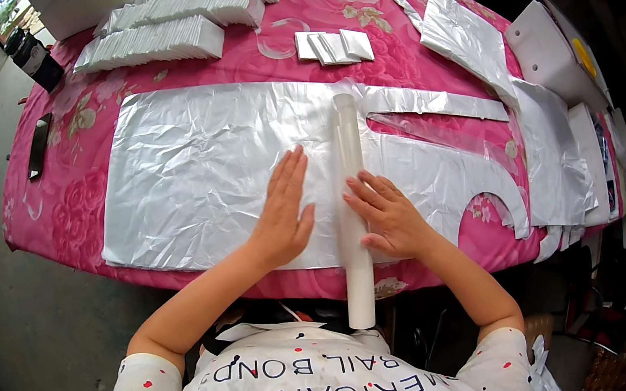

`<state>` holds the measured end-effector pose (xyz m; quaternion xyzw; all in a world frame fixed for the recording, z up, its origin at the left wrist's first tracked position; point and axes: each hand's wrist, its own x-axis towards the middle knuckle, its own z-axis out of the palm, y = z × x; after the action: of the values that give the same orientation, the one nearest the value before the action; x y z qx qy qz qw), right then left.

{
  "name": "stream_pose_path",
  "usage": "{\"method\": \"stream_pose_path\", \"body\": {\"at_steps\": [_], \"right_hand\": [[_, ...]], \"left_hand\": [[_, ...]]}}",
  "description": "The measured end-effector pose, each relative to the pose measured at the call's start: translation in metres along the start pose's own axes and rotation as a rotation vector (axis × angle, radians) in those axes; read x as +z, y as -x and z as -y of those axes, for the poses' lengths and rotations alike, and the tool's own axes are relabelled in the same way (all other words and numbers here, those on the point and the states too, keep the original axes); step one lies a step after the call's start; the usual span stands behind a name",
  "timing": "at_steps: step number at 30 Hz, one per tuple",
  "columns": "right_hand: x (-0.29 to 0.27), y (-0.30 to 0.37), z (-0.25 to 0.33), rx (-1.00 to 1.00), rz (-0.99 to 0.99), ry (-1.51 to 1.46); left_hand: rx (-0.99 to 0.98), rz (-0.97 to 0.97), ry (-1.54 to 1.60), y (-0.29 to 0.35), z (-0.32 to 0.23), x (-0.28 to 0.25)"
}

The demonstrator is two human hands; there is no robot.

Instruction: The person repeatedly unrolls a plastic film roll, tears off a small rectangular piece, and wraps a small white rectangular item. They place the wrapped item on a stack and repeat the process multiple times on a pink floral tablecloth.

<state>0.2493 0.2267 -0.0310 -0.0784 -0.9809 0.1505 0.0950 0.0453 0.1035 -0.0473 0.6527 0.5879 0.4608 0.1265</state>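
A stack of wrinkled silver sheets [194, 165] is spread over the table in front of me. Across it, pointing away from me, lies a long whitish roll [358, 270]; its near end sticks out past the table edge, and its far part looks translucent. My left hand [281, 213] is stretched out just left of the roll, palm down over the silver sheet, holding nothing. To the right, my right hand [388, 216] has its fingers spread, with the fingertips at the roll's side. Beyond that hand, the silver material has a curved cut-out [487, 209] and a long strip [438, 104].
Rows of folded white-silver packets [150, 45] stand at the far left, with a few more packets [334, 46] near the middle. A dark phone-like object [39, 146] and a black bottle [33, 59] sit at left. Folded silver sheets [555, 149] and white boxes [552, 51] line the right.
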Motion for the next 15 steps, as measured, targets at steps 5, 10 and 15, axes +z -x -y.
{"method": "stream_pose_path", "body": {"at_steps": [5, 10, 15], "right_hand": [[0.035, -0.095, 0.068, -0.319, 0.108, -0.293], [0.021, -0.144, 0.125, -0.549, 0.151, -0.778], [0.050, -0.169, 0.078, -0.398, -0.100, -0.277]], "left_hand": [[-0.124, -0.191, 0.001, 0.029, 0.025, -0.068], [-0.428, -0.394, 0.136, 0.089, 0.032, -0.138], [-0.606, -0.468, 0.147, 0.169, 0.021, -0.165]]}}
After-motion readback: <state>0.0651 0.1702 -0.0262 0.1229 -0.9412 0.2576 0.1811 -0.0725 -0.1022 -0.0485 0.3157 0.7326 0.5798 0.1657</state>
